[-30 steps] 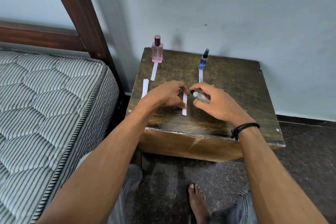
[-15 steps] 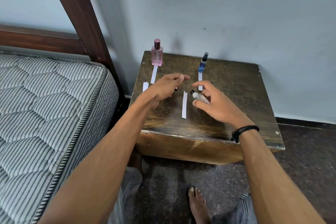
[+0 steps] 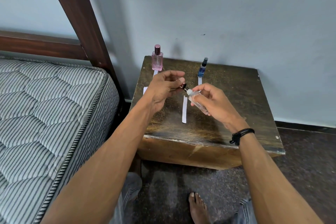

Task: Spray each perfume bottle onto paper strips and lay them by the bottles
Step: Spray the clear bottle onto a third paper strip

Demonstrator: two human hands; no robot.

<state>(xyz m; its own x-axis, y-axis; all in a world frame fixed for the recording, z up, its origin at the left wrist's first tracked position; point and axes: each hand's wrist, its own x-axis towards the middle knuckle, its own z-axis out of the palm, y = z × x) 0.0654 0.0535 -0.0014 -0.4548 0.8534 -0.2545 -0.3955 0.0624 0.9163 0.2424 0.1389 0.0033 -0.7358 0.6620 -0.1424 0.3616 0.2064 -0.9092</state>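
My right hand (image 3: 214, 103) grips a small clear bottle (image 3: 197, 102) tilted above the dark wooden table (image 3: 236, 96). Its white nozzle points up and left at a dark cap (image 3: 183, 86) pinched in my left hand (image 3: 163, 89). A white paper strip (image 3: 184, 109) lies flat on the table just below the two hands. At the back stand a pink perfume bottle (image 3: 157, 59) and a blue spray bottle (image 3: 203, 68), each with a strip in front: one strip (image 3: 155, 72) partly behind my left hand, the other strip (image 3: 200, 80) under the blue bottle.
Spare white strips (image 3: 145, 90) peek out at the table's left edge behind my left wrist. A striped mattress (image 3: 45, 114) and dark wooden bed frame (image 3: 80, 18) stand close on the left. A wall runs behind the table. My bare foot (image 3: 198, 207) rests on the floor.
My left hand let the paper strip lie on the table, picked up the dark cap and brought it to the bottle's nozzle. My right hand lifted the clear bottle slightly.
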